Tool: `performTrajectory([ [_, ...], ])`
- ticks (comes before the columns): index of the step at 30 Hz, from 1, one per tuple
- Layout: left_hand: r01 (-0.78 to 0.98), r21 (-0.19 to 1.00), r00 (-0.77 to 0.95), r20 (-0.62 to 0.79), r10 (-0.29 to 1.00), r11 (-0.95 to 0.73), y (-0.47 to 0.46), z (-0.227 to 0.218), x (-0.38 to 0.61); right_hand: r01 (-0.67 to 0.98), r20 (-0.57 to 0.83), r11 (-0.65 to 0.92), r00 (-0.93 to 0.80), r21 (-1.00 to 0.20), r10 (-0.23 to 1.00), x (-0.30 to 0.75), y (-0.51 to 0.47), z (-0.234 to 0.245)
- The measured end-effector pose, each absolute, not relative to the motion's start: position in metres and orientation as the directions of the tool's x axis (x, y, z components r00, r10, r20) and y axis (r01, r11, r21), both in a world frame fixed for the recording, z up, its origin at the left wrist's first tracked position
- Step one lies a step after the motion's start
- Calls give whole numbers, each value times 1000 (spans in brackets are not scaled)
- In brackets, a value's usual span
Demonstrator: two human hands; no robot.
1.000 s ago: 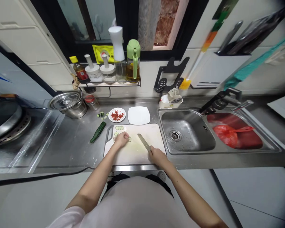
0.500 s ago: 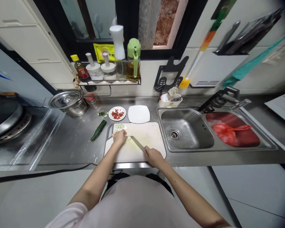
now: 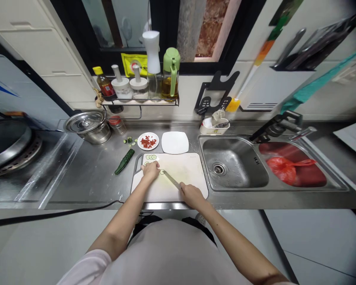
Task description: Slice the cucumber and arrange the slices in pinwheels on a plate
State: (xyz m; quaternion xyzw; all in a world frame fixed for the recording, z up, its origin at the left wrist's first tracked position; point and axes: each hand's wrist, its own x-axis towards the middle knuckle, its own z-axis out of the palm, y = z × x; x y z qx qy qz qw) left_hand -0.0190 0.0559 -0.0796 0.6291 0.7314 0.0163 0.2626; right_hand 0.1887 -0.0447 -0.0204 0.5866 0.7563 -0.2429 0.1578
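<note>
Left of centre, a half cucumber (image 3: 124, 161) lies on the steel surface (image 3: 89, 178), just off the cutting board (image 3: 186, 168). The left hand (image 3: 150, 171) is curled knuckles-up on the board's left part, clamped over a cucumber piece it almost wholly hides. Cut slices (image 3: 151, 157) sit above it and one slice (image 3: 162, 172) lies at its fingertips. Cucumber is likely firm but wet, and prone to roll, so a grip well back from the cut face seems safest. The knife (image 3: 171, 180) slants up-left toward those fingers, its handle gripped by the right hand (image 3: 191, 194) at lower centre. The board's right half is bare, but its edge meets the sink (image 3: 234, 166), and the front edge is close below.
</note>
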Motion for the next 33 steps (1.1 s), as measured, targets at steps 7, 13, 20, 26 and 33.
performTrajectory([
  [7,914,347,-75,-362,929,209,58,-82,-19,962,-565,216,-274,-168,778,182,-43,-20],
  [13,911,349,-81,-368,926,218,59,-83,-19,957,-574,243,-291,-160,765,180,-37,-18],
  [20,902,363,-89,-376,922,235,62,-83,-20,953,-576,245,-304,-179,759,175,-30,-16],
  [26,905,352,-96,-380,920,239,64,-83,-20,954,-576,245,-301,-175,760,176,-28,-17],
  [33,910,343,-94,-372,923,231,64,-83,-19,955,-574,242,-296,-170,763,176,-27,-21],
])
